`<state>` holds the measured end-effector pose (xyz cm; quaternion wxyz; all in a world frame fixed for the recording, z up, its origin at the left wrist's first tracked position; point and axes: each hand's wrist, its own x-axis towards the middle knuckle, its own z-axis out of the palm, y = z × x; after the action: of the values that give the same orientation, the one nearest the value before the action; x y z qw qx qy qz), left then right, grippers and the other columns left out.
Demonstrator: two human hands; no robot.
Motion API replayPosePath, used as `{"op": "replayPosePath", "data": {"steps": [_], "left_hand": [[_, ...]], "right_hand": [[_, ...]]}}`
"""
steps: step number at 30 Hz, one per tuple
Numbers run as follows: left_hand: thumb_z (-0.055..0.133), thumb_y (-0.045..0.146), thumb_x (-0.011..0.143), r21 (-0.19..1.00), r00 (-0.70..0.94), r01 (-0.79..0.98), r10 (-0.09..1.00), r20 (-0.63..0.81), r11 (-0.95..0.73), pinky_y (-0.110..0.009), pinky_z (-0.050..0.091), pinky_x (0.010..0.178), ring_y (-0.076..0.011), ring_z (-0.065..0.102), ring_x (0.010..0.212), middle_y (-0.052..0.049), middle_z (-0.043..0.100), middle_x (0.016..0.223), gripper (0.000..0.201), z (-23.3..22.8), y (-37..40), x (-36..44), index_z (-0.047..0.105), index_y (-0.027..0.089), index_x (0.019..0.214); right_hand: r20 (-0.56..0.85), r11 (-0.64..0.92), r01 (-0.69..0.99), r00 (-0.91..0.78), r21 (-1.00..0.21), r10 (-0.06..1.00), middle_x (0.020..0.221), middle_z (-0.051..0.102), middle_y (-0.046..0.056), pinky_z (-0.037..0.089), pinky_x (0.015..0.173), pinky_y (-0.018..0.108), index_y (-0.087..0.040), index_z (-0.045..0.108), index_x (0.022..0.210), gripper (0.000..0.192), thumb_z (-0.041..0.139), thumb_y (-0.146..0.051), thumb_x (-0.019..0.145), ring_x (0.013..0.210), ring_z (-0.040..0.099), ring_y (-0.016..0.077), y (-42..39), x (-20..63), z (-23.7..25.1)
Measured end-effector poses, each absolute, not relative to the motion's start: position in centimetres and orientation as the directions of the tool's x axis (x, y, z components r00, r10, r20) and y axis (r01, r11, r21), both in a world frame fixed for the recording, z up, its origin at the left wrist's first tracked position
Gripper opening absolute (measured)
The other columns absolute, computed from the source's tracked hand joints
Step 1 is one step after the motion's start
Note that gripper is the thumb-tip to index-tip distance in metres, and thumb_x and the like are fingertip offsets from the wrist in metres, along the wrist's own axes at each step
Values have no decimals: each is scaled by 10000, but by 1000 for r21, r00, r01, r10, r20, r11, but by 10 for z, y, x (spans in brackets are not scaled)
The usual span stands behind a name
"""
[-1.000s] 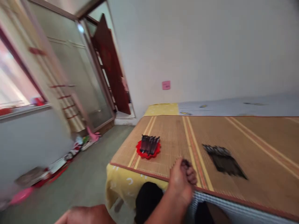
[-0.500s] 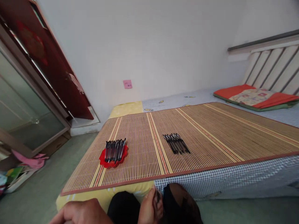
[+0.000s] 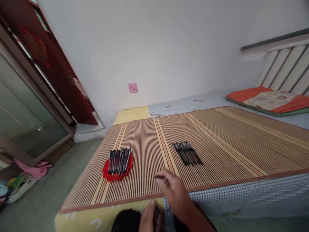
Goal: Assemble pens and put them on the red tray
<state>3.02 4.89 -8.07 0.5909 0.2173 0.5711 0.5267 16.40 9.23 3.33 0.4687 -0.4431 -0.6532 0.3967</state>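
Note:
My right hand (image 3: 172, 190) is over the near part of the bamboo mat (image 3: 145, 161), its fingers curled and thumb close to the index finger. Whether anything small is between them cannot be made out. Low between my knees rests my left hand (image 3: 147, 218), thumb on top and fingers curled in; what it holds, if anything, is hidden. To the left, several black pens with clear barrels (image 3: 118, 161) lie side by side on a red scalloped dish (image 3: 105, 173). Beyond my right hand, several dark pens (image 3: 187, 154) lie in a slanted row directly on the mat.
The mat covers a bed with a checked and yellow sheet (image 3: 79, 220). A folded orange quilt (image 3: 260, 98) lies at the far right by a white radiator (image 3: 282, 66). A glass-panelled door (image 3: 26, 112) stands at the left.
A hand seen at the lower left has gone from there, and my right hand now appears over the mat's near edge. The pens stay in place; the view has shifted slightly.

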Motion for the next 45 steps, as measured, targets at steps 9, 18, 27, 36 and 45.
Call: {"op": "replayPosePath", "data": {"steps": [9,18,27,36,45], "left_hand": [[877,537,537,850,-276,-486,888,-368,201,-206,356,464,-92,452,498,45,506,582,497,-33,113,23,546,188,660],[805,515,652,893,-124,-440,978,-169,98,-195,264,449,-69,364,480,70,444,537,443,-8,199,40,504,190,657],[732,584,745,905,-76,-381,970,-232,187,-205,273,467,-77,340,485,75,416,545,456,-55,209,45,497,197,689],[728,607,724,965,-15,-165,978,-209,204,-220,332,465,-110,455,490,39,526,580,456,-65,210,40,619,171,804],[793,555,650,950,-121,-273,974,-193,154,-304,498,695,-225,660,774,-65,694,761,434,-62,212,35,685,166,810]], "right_hand": [[301,-29,853,216,-522,929,1029,690,150,481,849,336,-124,700,999,205,520,-183,919,969,667,268,194,257,-70],[284,-144,959,212,-243,935,979,685,125,431,791,333,-152,705,930,82,640,-187,894,952,657,270,218,243,-73],[250,-128,974,174,-189,952,1027,685,144,408,811,359,-136,696,994,126,617,-151,897,1012,629,298,214,237,-70],[218,46,702,157,-711,963,833,699,73,443,719,296,-163,655,843,95,570,-173,882,801,650,218,202,196,-61],[348,273,511,54,-815,936,825,649,30,452,711,268,-172,666,891,132,543,-217,905,756,603,170,193,171,-56]]}}
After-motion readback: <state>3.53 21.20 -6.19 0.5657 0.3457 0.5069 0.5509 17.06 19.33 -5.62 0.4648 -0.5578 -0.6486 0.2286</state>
